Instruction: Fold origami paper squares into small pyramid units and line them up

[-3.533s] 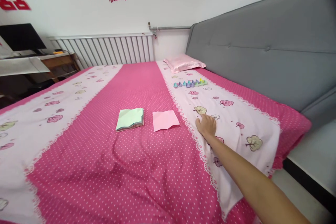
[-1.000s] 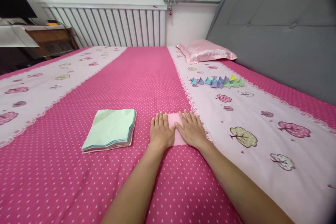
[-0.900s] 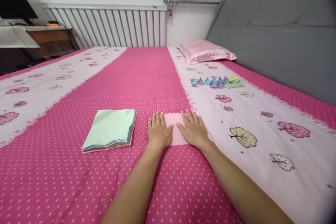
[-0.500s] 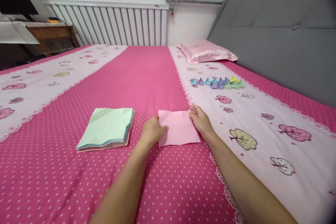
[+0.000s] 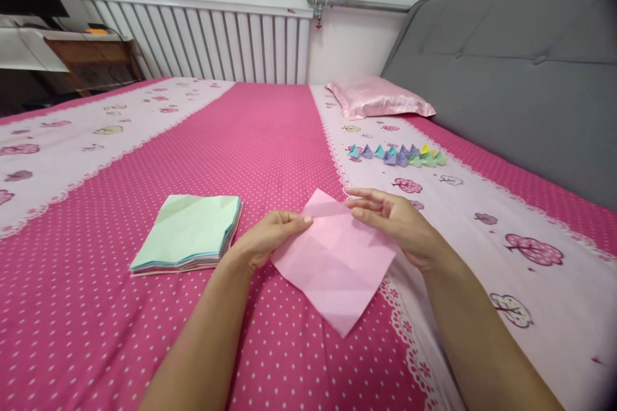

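A creased pink paper square point(image 5: 335, 263) is held up over the bed, turned like a diamond with one corner pointing toward me. My left hand point(image 5: 267, 239) pinches its left edge with curled fingers. My right hand point(image 5: 398, 223) grips the right edge, fingers stretched along the top. A stack of coloured paper sheets point(image 5: 187, 233), pale green on top, lies to the left of my left hand. A row of small folded paper figures point(image 5: 396, 155) in blue, purple, green and yellow sits farther back on the right.
The bed wears a pink dotted sheet point(image 5: 250, 148) with pale printed stripes. A pink pillow point(image 5: 378, 97) lies by the grey padded headboard point(image 5: 506, 77). A white radiator point(image 5: 202, 38) lines the far wall, and a wooden desk point(image 5: 91, 61) stands at the far left.
The pink paper lay folded and pressed flat under both palms. Both hands have since opened it out, lifted it off the sheet and turned it corner-down.
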`<state>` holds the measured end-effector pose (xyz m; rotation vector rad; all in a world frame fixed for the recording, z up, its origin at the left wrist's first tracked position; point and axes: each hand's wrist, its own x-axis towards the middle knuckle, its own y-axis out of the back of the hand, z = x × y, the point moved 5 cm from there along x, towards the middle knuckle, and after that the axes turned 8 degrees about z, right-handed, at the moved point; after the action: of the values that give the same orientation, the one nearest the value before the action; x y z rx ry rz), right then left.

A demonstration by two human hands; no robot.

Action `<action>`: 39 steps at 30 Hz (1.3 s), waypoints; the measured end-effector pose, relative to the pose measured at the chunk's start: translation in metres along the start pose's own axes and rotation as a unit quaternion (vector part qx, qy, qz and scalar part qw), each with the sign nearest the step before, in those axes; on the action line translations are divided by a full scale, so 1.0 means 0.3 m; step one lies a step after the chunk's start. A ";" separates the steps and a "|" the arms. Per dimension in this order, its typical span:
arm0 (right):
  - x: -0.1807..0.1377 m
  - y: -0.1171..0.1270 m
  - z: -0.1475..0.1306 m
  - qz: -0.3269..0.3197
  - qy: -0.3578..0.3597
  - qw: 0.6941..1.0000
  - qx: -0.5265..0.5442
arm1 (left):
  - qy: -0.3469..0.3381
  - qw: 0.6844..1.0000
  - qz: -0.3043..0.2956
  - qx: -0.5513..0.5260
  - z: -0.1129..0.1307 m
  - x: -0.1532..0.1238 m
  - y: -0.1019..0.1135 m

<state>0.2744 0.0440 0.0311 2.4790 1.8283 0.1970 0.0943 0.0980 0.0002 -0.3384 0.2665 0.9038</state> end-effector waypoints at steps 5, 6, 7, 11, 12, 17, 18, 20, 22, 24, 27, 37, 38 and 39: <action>-0.024 -0.022 0.015 -0.030 -0.069 0.997 0.006 | 0.005 0.997 -0.031 0.075 -0.022 0.008 -0.026; -0.019 -0.030 0.030 -0.033 -0.076 0.997 0.010 | -0.022 0.995 -0.005 0.100 -0.019 0.019 -0.021; -0.011 -0.037 0.047 -0.029 -0.078 0.996 0.015 | -0.065 0.988 0.043 0.130 -0.008 0.030 -0.008; 0.042 -0.033 0.146 0.100 -0.063 0.993 0.028 | -0.358 0.813 0.367 0.277 0.104 -0.009 0.056; 0.054 -0.029 0.177 0.139 -0.064 0.988 0.026 | -0.407 0.756 0.407 0.311 0.121 -0.028 0.050; 0.093 -0.036 0.288 0.167 -0.049 0.977 -0.122 | -0.446 0.701 0.308 0.462 0.087 -0.003 -0.045; 0.096 -0.035 0.293 0.170 -0.034 0.972 -0.158 | -0.431 0.704 0.265 0.498 0.060 0.018 -0.066; 0.099 -0.035 0.294 0.170 -0.011 0.964 -0.204 | -0.389 0.698 0.188 0.571 -0.002 0.062 -0.095; 0.101 -0.036 0.289 0.172 0.000 0.960 -0.222 | -0.334 0.690 0.135 0.627 -0.059 0.098 -0.103; 0.106 -0.037 0.286 0.172 0.007 0.959 -0.225 | -0.291 0.684 0.115 0.659 -0.091 0.116 -0.098; 0.117 -0.036 0.288 0.163 0.010 0.965 -0.203 | -0.276 0.677 0.124 0.671 -0.090 0.111 -0.095; 0.116 -0.026 0.281 0.164 0.006 0.951 -0.263 | -0.234 0.669 0.140 0.691 -0.112 0.112 -0.104; 0.108 -0.025 0.259 0.181 0.024 0.940 -0.289 | -0.226 0.669 0.144 0.693 -0.117 0.115 -0.101; 0.097 -0.027 0.230 0.203 0.053 0.927 -0.312 | -0.222 0.668 0.147 0.695 -0.120 0.117 -0.099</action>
<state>0.2845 0.0764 -0.0361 2.3420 1.0108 0.8029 0.1360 0.0920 -0.0405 1.3921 0.4856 0.8260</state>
